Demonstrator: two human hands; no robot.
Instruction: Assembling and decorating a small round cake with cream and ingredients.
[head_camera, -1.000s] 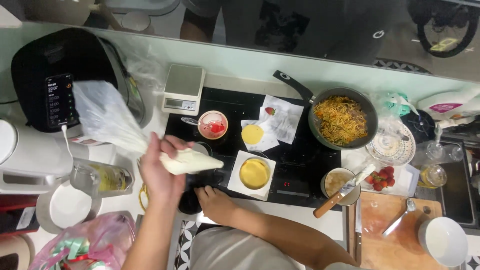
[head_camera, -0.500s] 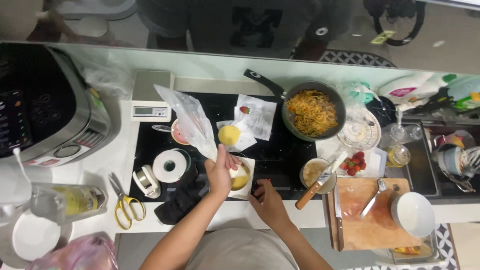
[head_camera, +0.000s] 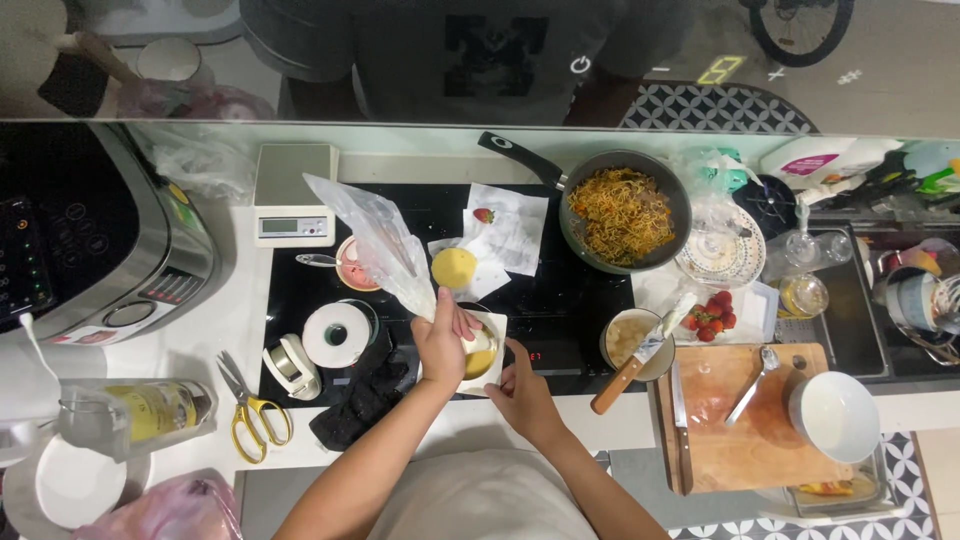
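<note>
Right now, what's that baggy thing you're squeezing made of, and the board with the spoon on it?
The piping bag in the left hand looks like thin clear plastic: see-through, crinkly, shiny. The cutting board looks like wood: brown, matte, faint grain. The spoon seems to be shiny metal.

1. White tabletop (head_camera: 200, 330) runs the full width of the view, with a black glass cooktop (head_camera: 560, 310) set into it.
2. A glossy backsplash (head_camera: 400, 60) behind mirrors the room.
3. A sink (head_camera: 900, 300) lies at the right end.
4. Patterned black-and-white floor tiles (head_camera: 900, 490) show at the lower right.
5. Lighting is even and bright.
</note>
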